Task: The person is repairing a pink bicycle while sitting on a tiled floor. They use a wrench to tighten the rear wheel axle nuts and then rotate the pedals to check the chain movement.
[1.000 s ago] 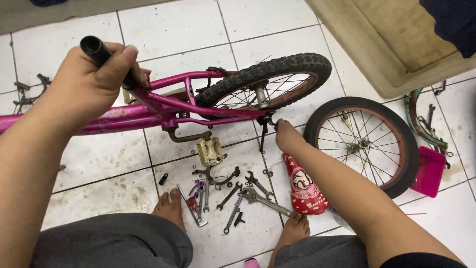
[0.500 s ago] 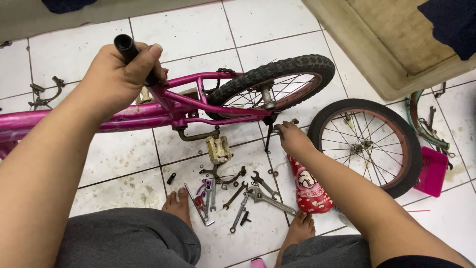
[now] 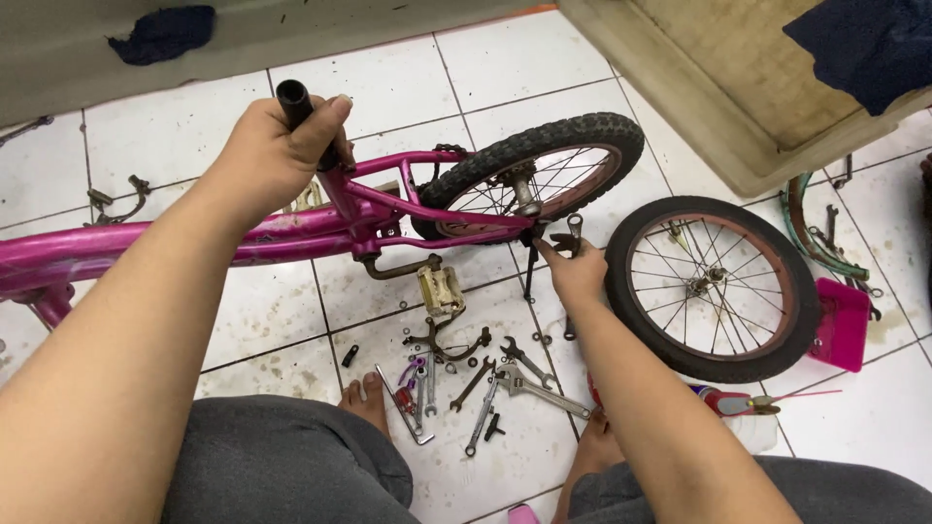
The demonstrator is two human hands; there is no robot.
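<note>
A small pink bicycle frame [image 3: 291, 231] lies across the white tiled floor, its rear wheel [image 3: 544, 165] still mounted. My left hand [image 3: 272, 155] is wrapped around the black seat post [image 3: 293, 97] sticking up from the frame. My right hand [image 3: 575, 272] holds a small wrench [image 3: 573, 233] at the rear axle, by the kickstand [image 3: 530, 267]. A crank with a pale pedal [image 3: 439, 289] hangs under the frame.
A loose wheel [image 3: 714, 286] lies to the right, a pink part [image 3: 843, 325] beside it. Several wrenches and small tools [image 3: 466, 374] are scattered by my bare feet. A beige raised ledge [image 3: 680, 107] stands at the upper right, a dark cloth [image 3: 165, 31] at the top left.
The view has shifted, so the bicycle sits lower and further right in the picture. My right hand has lifted from the floor to the rear axle with a wrench. The left hand keeps its grip.
</note>
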